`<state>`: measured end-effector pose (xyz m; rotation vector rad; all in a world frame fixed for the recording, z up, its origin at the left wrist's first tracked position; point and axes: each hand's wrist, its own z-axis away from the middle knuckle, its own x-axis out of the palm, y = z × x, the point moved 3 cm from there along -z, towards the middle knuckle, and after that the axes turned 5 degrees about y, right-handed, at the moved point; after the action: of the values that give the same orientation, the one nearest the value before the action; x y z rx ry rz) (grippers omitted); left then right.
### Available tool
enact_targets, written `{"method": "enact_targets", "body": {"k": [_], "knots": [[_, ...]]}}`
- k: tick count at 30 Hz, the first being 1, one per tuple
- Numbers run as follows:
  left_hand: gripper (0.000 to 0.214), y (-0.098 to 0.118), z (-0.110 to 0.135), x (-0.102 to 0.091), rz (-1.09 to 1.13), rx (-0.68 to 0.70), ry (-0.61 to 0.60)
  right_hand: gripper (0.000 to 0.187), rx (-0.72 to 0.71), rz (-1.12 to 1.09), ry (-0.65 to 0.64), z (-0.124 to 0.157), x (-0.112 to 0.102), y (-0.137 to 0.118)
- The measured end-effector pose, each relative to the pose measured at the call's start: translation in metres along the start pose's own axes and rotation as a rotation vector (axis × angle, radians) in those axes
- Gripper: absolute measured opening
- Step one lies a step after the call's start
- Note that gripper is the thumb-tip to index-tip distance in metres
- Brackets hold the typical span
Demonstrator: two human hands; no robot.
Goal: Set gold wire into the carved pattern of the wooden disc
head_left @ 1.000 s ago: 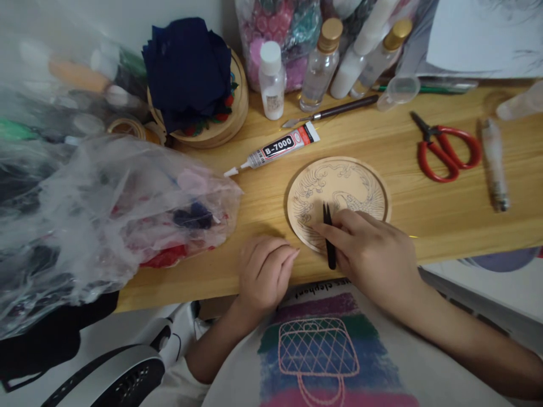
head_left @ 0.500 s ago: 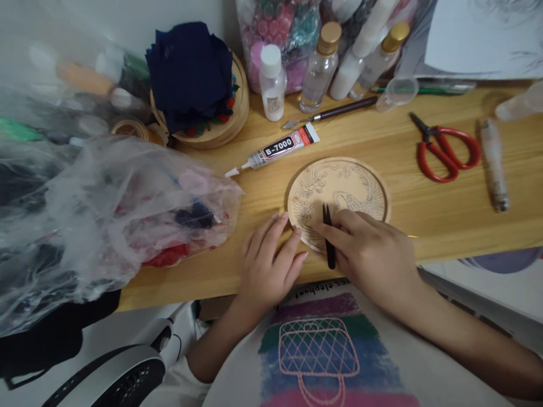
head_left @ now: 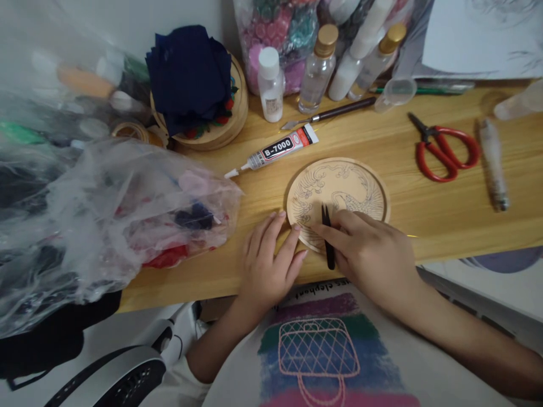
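Observation:
A round wooden disc (head_left: 339,186) with a line drawing of a bird lies on the wooden table (head_left: 424,215). My right hand (head_left: 373,254) is closed on black tweezers (head_left: 327,234), whose tips rest on the disc's near part. My left hand (head_left: 267,263) lies flat on the table with its fingers stretched out, the fingertips touching the disc's left edge. It holds nothing.
A B-7000 glue tube (head_left: 275,150) lies behind the disc. Red scissors (head_left: 445,152) sit to the right. Several bottles (head_left: 318,68) and a dark-handled tool (head_left: 335,112) stand at the back. A big clear plastic bag (head_left: 97,215) of coloured pieces fills the left. A wooden box with navy cloth (head_left: 195,79) stands behind it.
My left hand went from a loose fist to flat fingers and slid right to the disc's edge. My right hand and the tweezers stayed put.

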<state>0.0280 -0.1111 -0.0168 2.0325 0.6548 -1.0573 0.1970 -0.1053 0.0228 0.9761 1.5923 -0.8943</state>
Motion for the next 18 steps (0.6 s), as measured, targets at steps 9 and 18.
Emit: {"method": "enact_targets", "body": {"k": [9, 18], "knots": [[0.028, 0.0001, -0.0026, 0.0002, 0.01, 0.028, 0.009, 0.038, -0.006, -0.016, 0.006, 0.0008, -0.0015, 0.0], [0.031, -0.0003, -0.0005, 0.0022, 0.035, 0.019, 0.003, 0.036, -0.01, -0.027, -0.006, 0.0006, -0.0013, -0.0002]]}}
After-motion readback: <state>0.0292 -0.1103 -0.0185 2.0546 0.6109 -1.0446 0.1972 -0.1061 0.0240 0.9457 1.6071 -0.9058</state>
